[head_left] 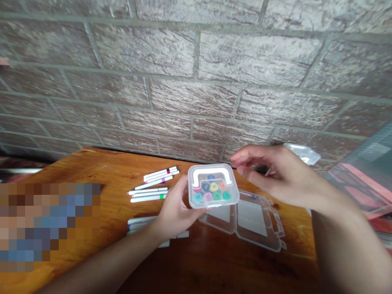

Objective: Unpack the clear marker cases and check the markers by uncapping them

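My left hand (176,210) is wrapped round the side of a clear plastic marker case (196,200) with a white handle on its lid. Through the lid show the round, numbered, coloured ends of several markers (214,187). The lid looks closed. Just to the right of the case, my right hand (269,171) hovers with fingers curved and apart, holding nothing that I can see. Below and behind the case, an opened clear plastic case (260,222) lies flat on the wooden table (232,265), with pale paper inside it.
Several white felt-tip pens (148,198) lie on the table left of my left hand, more of them (142,220) under my forearm. A textured brick wall (190,102) rises behind the table. At the right are a clear plastic piece (303,154) and a translucent box (361,179).
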Demonstrator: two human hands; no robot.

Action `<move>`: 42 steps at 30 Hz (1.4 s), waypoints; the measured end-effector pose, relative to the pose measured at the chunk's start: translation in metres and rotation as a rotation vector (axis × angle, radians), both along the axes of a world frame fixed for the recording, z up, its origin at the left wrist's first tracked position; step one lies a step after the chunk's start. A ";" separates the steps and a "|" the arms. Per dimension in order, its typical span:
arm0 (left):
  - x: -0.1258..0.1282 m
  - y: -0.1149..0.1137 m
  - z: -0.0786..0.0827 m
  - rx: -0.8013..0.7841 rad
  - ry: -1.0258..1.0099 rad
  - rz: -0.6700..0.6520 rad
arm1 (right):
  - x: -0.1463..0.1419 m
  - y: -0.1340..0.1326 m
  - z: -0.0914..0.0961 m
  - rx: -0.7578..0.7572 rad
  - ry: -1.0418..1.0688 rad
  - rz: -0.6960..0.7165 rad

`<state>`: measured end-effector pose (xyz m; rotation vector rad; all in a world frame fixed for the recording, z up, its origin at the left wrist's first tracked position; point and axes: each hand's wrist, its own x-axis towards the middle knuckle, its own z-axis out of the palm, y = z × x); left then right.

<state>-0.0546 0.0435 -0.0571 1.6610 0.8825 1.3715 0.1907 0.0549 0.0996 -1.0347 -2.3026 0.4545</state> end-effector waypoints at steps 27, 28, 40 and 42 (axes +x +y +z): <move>0.016 0.018 0.058 -0.146 -0.005 -0.290 | 0.009 0.026 -0.019 -0.384 0.438 0.225; 0.015 0.021 0.063 -0.135 0.008 -0.290 | 0.011 0.027 -0.020 -0.375 0.445 0.218; 0.036 0.068 0.104 0.075 0.156 -0.189 | 0.047 0.046 -0.021 -0.327 0.565 0.112; 0.050 0.078 0.106 0.122 0.160 -0.204 | 0.059 0.050 -0.020 -0.319 0.572 0.075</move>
